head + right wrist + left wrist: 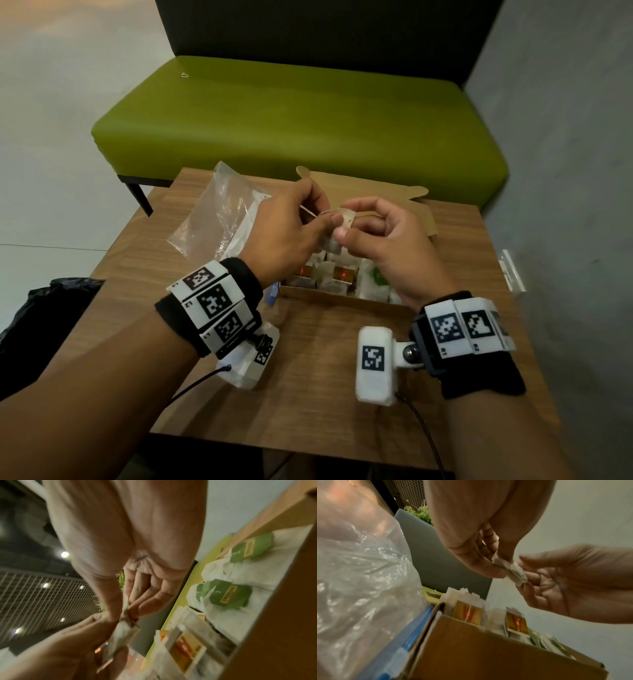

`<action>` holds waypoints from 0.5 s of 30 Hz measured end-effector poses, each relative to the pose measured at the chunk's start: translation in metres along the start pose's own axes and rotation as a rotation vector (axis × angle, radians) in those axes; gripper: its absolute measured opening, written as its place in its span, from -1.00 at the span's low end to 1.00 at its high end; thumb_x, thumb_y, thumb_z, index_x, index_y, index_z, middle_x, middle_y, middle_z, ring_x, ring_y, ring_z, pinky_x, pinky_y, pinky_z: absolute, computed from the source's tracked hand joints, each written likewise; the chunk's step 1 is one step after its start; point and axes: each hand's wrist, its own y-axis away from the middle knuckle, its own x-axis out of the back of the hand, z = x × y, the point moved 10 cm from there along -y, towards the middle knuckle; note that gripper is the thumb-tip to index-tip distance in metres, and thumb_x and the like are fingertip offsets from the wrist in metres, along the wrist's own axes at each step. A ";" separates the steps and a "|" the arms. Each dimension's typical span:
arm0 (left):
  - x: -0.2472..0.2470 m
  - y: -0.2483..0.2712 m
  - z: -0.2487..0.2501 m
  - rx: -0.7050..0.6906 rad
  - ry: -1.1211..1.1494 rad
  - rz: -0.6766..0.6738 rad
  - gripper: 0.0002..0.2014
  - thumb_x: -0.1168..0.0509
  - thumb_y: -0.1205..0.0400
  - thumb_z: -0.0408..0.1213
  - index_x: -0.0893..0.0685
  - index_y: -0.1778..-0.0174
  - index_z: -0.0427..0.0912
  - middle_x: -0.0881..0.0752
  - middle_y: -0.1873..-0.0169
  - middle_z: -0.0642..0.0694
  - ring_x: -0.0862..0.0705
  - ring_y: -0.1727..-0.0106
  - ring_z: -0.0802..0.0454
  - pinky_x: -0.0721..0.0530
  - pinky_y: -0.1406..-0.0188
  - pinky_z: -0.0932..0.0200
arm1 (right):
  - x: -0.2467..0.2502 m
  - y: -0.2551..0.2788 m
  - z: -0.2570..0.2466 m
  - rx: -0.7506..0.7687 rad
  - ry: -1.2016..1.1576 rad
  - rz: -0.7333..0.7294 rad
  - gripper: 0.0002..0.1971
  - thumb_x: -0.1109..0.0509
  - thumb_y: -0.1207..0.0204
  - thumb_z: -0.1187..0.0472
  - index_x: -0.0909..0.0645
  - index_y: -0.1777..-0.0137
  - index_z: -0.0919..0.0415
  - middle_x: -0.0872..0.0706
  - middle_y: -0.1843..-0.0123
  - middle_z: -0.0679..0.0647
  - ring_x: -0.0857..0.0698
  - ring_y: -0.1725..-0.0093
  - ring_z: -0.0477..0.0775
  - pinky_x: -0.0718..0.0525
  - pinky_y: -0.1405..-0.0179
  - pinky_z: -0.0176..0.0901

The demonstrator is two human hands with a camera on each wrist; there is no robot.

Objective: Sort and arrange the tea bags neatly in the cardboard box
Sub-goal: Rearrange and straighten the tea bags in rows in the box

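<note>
Both hands meet above the open cardboard box (342,297), holding one small white tea bag (337,228) between them. My left hand (320,219) pinches one end of the tea bag (510,569) between thumb and forefinger, and a thin string trails from it. My right hand (346,232) pinches the other end with its fingertips (524,574). Inside the box (479,649) tea bags stand in rows. Those with orange-yellow tags (467,613) are on the left and those with green tags (229,596) on the right. The right wrist view is blurred.
A crumpled clear plastic bag (219,212) lies left of the box on the small wooden table (308,394). The box lid (376,190) stands open at the back. A green bench (301,120) sits beyond the table, and a black bag (44,318) sits at the left.
</note>
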 end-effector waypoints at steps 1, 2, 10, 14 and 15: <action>-0.002 0.002 -0.002 0.012 -0.005 -0.018 -0.81 -0.50 -0.58 -0.21 -0.60 0.14 -0.15 -0.76 0.29 -0.10 -0.78 0.31 -0.06 -0.78 0.32 -0.11 | 0.001 0.001 0.001 0.009 0.074 0.010 -0.74 -0.55 -0.53 0.38 -0.67 -0.17 0.16 -0.86 0.19 0.12 -0.81 0.13 -0.06 -0.74 0.03 -0.10; -0.005 0.004 -0.004 0.023 -0.007 -0.051 -0.81 -0.52 -0.55 -0.22 -0.61 0.12 -0.14 -0.76 0.24 -0.11 -0.77 0.28 -0.08 -0.77 0.30 -0.09 | 0.002 0.002 0.003 0.008 0.131 0.021 -0.75 -0.56 -0.51 0.38 -0.68 -0.14 0.16 -0.86 0.24 0.09 -0.81 0.17 -0.08 -0.73 0.04 -0.09; -0.027 0.020 -0.013 0.002 -0.234 -0.377 -0.82 -0.58 -0.48 -0.28 -0.72 0.10 -0.05 -0.73 0.28 0.10 -0.67 0.31 0.19 -0.67 0.28 0.20 | 0.006 0.013 0.018 -0.050 0.369 -0.031 -0.70 -0.59 -0.43 0.41 -0.71 -0.03 0.03 -0.86 0.14 0.02 -0.83 0.16 -0.01 -0.84 -0.01 0.07; -0.029 0.022 -0.014 -0.060 -0.369 -0.382 -0.86 -0.55 -0.50 -0.28 -0.74 0.10 -0.05 -0.68 0.31 0.19 -0.65 0.29 0.27 -0.51 0.32 0.43 | 0.007 0.015 0.017 -0.028 0.664 -0.042 -0.64 -0.62 -0.39 0.35 -0.67 -0.06 -0.08 -0.73 0.03 -0.14 -0.69 0.23 -0.14 -0.70 0.22 -0.25; -0.029 0.023 -0.015 -0.071 -0.400 -0.388 -0.86 -0.55 -0.50 -0.27 -0.74 0.10 -0.04 -0.67 0.33 0.22 -0.65 0.28 0.29 -0.52 0.32 0.41 | 0.005 0.015 0.020 -0.035 0.715 -0.061 -0.62 -0.63 -0.38 0.34 -0.67 -0.08 -0.07 -0.71 0.03 -0.15 -0.68 0.20 -0.13 -0.68 0.22 -0.25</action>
